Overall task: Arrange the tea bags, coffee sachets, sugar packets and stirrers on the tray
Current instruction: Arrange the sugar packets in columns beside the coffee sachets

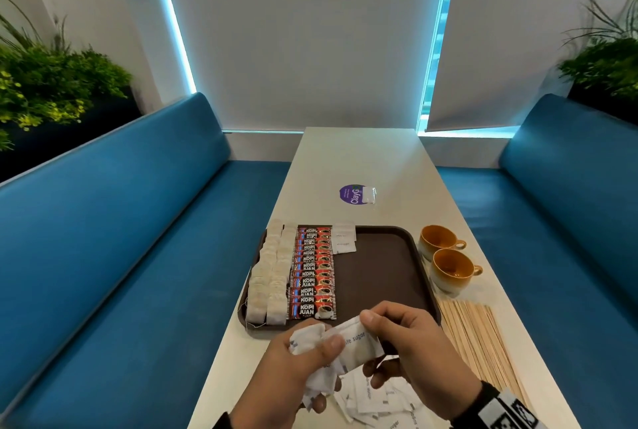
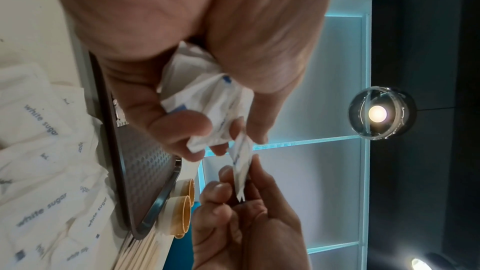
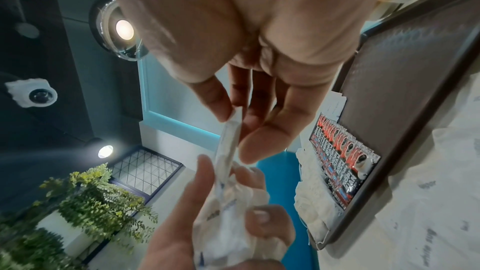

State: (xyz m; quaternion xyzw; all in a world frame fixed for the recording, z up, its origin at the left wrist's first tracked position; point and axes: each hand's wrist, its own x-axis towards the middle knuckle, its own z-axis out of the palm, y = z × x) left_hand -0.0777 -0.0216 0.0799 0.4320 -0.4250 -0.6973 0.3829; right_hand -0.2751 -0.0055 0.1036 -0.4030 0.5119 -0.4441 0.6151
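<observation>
A brown tray (image 1: 376, 270) lies on the white table. Its left side holds two columns of tea bags (image 1: 271, 276), a column of red coffee sachets (image 1: 312, 273) and a few sugar packets (image 1: 344, 240). Just in front of the tray my left hand (image 1: 303, 356) grips a bunch of white sugar packets (image 1: 310, 342) (image 2: 205, 93) (image 3: 228, 227). My right hand (image 1: 400, 346) pinches one sugar packet (image 1: 355, 349) (image 2: 241, 169) (image 3: 230, 141) between thumb and fingers, its other end still under my left thumb. Loose sugar packets (image 1: 376, 401) lie below my hands. Wooden stirrers (image 1: 480, 339) lie to the tray's right.
Two orange cups (image 1: 445, 256) stand right of the tray, behind the stirrers. A purple sticker (image 1: 350, 194) and a small clear bag (image 1: 368, 194) lie farther back on the table. Blue benches (image 1: 138, 239) flank the table on both sides.
</observation>
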